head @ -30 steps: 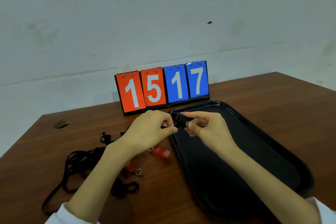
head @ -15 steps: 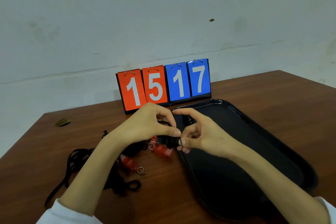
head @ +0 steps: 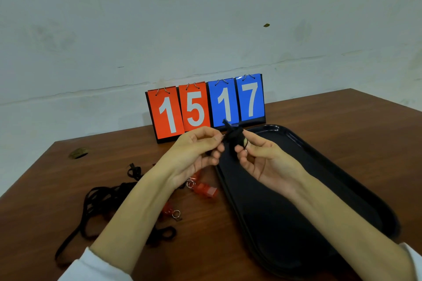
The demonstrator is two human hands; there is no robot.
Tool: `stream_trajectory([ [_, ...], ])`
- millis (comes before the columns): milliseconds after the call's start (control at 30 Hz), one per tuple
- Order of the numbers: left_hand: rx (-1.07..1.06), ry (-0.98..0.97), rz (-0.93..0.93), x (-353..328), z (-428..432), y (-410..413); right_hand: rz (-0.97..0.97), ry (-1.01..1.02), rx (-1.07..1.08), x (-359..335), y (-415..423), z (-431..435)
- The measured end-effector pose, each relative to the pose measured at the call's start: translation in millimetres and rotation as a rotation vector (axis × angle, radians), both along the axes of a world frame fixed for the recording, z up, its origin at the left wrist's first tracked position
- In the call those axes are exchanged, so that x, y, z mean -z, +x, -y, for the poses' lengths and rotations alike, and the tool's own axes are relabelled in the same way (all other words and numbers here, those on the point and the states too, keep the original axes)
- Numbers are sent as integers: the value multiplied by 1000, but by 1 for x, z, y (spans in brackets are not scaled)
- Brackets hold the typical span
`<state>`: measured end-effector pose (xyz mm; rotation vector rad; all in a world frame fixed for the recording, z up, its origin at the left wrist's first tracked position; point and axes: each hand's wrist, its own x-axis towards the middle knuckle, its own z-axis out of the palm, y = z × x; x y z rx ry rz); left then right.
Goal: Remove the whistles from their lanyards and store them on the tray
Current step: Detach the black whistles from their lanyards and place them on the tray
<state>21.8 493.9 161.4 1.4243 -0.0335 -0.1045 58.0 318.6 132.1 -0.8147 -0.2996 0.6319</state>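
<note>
My right hand [head: 258, 159] pinches a black whistle [head: 235, 137] held above the far-left corner of the black tray [head: 319, 166]. My left hand [head: 194, 155] pinches the whistle's left end, where a small metal ring seems to sit; the exact grip point is hidden by fingers. Two red whistles lie on the table left of the tray: one red whistle [head: 204, 189] with key rings beside the tray's edge, another red whistle [head: 170, 211] partly hidden under my left forearm. A heap of black lanyards [head: 105, 201] lies at the left.
A flip scoreboard [head: 205, 107] reading 15 and 17 stands at the table's far edge, just behind my hands. A small brownish object [head: 78, 152] lies at the far left of the wooden table [head: 342, 125]. The wall is close behind.
Both hands have risen and moved away from me with the black whistle, now held higher in front of the scoreboard. My palms have turned more upward.
</note>
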Motion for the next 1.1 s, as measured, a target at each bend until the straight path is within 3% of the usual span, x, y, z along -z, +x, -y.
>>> stream_trajectory([
  [200,-51,-53,89,-2,9,-4,-113,54,81,2,4,0],
  [300,-58,71,133,-1,9,-5,-162,87,91,3,6,1],
  [433,-230,221,282,4,15,-5,-190,73,94,5,4,-2],
  [567,-447,560,526,11,20,-4,-197,66,88,3,1,-4],
  [667,-519,588,634,13,27,-11,-165,48,102,2,0,-4],
  [800,-603,501,609,12,34,-16,-147,35,105,3,-4,-7],
  [1100,-610,721,704,18,39,-13,-71,-19,151,3,-5,-7],
])
